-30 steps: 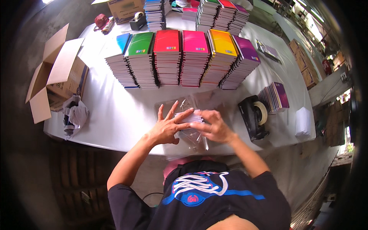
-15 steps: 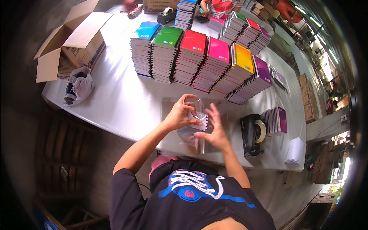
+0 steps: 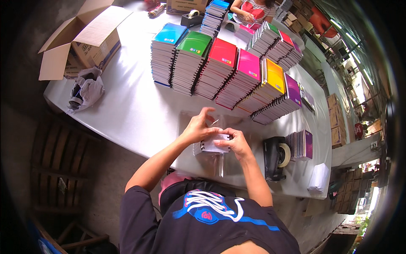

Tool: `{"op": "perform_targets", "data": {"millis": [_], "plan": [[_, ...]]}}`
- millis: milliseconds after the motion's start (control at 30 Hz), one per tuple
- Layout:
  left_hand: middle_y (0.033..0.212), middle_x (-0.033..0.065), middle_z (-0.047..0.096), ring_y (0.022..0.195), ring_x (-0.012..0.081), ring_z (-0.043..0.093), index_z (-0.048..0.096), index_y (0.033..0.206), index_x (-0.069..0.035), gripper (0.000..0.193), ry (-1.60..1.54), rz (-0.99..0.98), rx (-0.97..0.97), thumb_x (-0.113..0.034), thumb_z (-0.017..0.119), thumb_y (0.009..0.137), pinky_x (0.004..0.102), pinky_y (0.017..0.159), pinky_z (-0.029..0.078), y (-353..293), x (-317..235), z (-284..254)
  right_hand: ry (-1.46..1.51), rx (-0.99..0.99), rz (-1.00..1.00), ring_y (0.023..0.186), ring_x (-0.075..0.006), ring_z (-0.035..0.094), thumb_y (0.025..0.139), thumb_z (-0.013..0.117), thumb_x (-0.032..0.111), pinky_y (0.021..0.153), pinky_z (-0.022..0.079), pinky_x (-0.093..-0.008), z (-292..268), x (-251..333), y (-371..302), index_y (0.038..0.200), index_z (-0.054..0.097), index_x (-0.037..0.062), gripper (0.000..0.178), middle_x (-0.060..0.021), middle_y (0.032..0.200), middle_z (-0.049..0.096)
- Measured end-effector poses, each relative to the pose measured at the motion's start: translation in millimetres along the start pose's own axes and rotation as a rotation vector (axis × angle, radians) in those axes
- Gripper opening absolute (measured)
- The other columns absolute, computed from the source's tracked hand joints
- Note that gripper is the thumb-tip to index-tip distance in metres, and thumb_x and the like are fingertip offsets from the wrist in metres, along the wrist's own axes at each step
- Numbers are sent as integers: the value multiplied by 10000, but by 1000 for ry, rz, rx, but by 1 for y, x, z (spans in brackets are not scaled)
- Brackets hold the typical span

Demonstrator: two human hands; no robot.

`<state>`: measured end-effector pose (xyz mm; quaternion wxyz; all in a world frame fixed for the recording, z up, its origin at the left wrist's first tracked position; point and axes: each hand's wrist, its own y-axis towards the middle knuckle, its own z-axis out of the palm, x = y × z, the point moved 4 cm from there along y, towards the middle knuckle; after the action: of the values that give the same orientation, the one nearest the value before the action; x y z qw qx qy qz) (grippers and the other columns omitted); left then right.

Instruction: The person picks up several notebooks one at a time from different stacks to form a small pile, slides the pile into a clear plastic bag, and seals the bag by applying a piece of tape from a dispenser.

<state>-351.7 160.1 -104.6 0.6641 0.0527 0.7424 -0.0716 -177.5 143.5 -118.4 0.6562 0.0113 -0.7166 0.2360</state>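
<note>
Near the table's front edge, a small spiral-bound notebook stack (image 3: 209,146) with pale page edges is between my hands. My left hand (image 3: 197,128) grips its far left side, thumb bent inward and index finger raised. My right hand (image 3: 238,145) is closed on the right side, its thumb lying across the pale face. Clear plastic film (image 3: 219,163) lies around and under the stack, its near edge hanging toward me. How far the film wraps the stack is partly hidden by my fingers.
Tall notebook stacks, including a green one (image 3: 196,42), stand beyond my hands. To the right are a tape dispenser (image 3: 275,157), small purple notebooks (image 3: 302,144) and a white packet (image 3: 317,178). An open carton (image 3: 95,53) and plastic bag (image 3: 92,91) sit left. Another person (image 3: 253,15) is across the table.
My right hand, spread and apart from the stack before, has closed on its right side. The stack has turned and moved slightly toward me. My left hand stays on it.
</note>
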Motion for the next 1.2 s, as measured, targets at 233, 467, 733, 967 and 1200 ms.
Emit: {"op": "perform_targets", "data": {"millis": [233, 467, 733, 967, 1200], "plan": [[796, 84, 694, 733, 116, 625, 716, 921, 12, 234, -224, -263, 219, -147, 764, 755, 259, 699, 505, -19, 18, -2, -75, -74, -82, 771, -127, 588, 733, 780, 132, 715, 457, -261, -1, 8, -2, 895, 728, 0, 216, -35, 806, 626], [758, 54, 681, 686, 87, 599, 720, 857, 3, 142, -174, -49, 61, -83, 731, 744, 244, 632, 487, -19, 20, 5, -9, -85, -123, 765, -113, 601, 767, 754, 106, 677, 472, -244, 2, 5, -5, 903, 718, 8, 171, -45, 839, 645], [960, -57, 673, 1197, 217, 475, 694, 744, -153, 74, 628, 432, -155, -170, 748, 697, 447, 942, 267, -33, -21, 5, -471, -269, -496, 898, -179, 624, 712, 778, 108, 761, 496, -296, 10, 25, -15, 808, 701, 102, 123, -63, 1032, 637], [1109, -27, 656, 1275, 201, 423, 121, 1445, -97, 974, 651, 296, 98, -221, 747, 709, 509, 978, 175, -63, -35, 2, -897, -381, -502, 1242, -216, 402, 709, 744, 242, 975, 258, -460, 22, 45, -34, 795, 718, 193, 102, -9, 1348, 462], [1251, -26, 589, 1194, 100, 512, 571, 1229, -172, 421, 1025, 616, 13, -119, 618, 814, 476, 983, 171, -88, -12, 22, -1155, 60, -503, 1188, -184, 483, 675, 615, 89, 949, 305, -470, 24, 44, -102, 735, 731, 189, 164, -20, 1300, 526]]}}
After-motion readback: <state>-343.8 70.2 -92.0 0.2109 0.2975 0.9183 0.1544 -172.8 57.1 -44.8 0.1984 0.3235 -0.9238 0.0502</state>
